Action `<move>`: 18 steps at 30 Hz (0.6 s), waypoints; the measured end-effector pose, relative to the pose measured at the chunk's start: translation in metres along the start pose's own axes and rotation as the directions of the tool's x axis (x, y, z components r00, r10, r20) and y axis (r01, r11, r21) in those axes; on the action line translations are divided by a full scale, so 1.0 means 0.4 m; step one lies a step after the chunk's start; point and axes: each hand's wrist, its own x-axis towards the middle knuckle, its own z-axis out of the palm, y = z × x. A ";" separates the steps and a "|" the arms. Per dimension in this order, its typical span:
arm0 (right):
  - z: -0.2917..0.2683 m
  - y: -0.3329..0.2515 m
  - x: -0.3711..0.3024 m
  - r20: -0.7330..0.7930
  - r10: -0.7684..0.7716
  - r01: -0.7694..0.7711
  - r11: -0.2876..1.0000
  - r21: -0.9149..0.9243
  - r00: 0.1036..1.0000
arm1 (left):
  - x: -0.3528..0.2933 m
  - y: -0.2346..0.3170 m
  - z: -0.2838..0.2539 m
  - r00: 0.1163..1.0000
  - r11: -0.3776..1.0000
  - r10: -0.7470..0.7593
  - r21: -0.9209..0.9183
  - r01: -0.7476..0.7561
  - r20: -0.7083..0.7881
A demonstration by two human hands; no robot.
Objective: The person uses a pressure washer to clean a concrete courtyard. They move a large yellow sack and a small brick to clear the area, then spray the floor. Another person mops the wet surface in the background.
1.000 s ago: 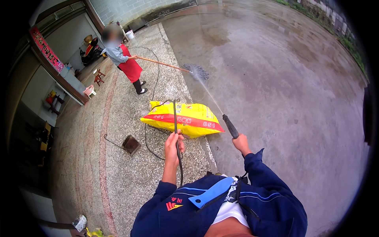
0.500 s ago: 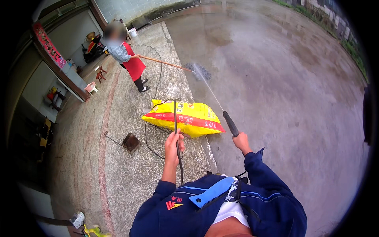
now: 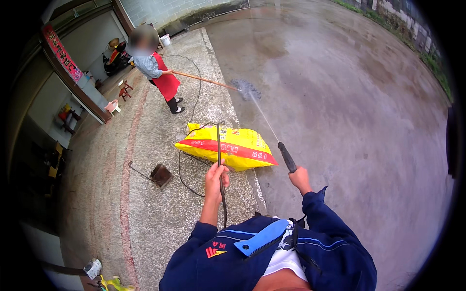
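Observation:
My right hand [image 3: 301,180] is closed round a black spray wand [image 3: 287,156], which shoots a thin jet of water [image 3: 265,115] forward and left. The jet lands on a grey mop head [image 3: 246,89] on the wet concrete. My left hand [image 3: 216,183] grips a black hose [image 3: 219,145] that runs upright through the fingers. Just beyond that hand lies a full yellow sack [image 3: 242,140] with a red band. A person in a red apron [image 3: 165,80] holds the mop's long wooden handle [image 3: 205,80].
A dustpan-like metal box with a long handle [image 3: 161,176] stands on the pebbled strip, left of my left hand. Loops of dark hose [image 3: 180,174] trail round the sack. Farther left are small stools [image 3: 124,90], a motorcycle [image 3: 115,58] and doorways. A white bucket [image 3: 165,40] stands by the far wall.
Both hands and the wand have shifted very slightly right and down in the picture. Water still sprays at the mop head, and both grips stay the same.

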 end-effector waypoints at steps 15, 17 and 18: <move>0.016 0.047 -0.007 0.005 0.046 -0.046 0.999 -0.022 0.999 | 0.008 -0.010 -0.008 1.000 1.000 -0.025 -0.001 0.025 0.000; 0.007 0.032 -0.013 0.017 0.047 -0.045 0.995 -0.087 0.999 | 0.020 -0.001 -0.009 1.000 1.000 -0.003 0.009 0.003 -0.010; 0.008 0.031 -0.017 0.015 0.064 -0.063 0.995 -0.078 0.998 | 0.017 -0.001 -0.011 1.000 1.000 -0.004 0.016 0.004 -0.016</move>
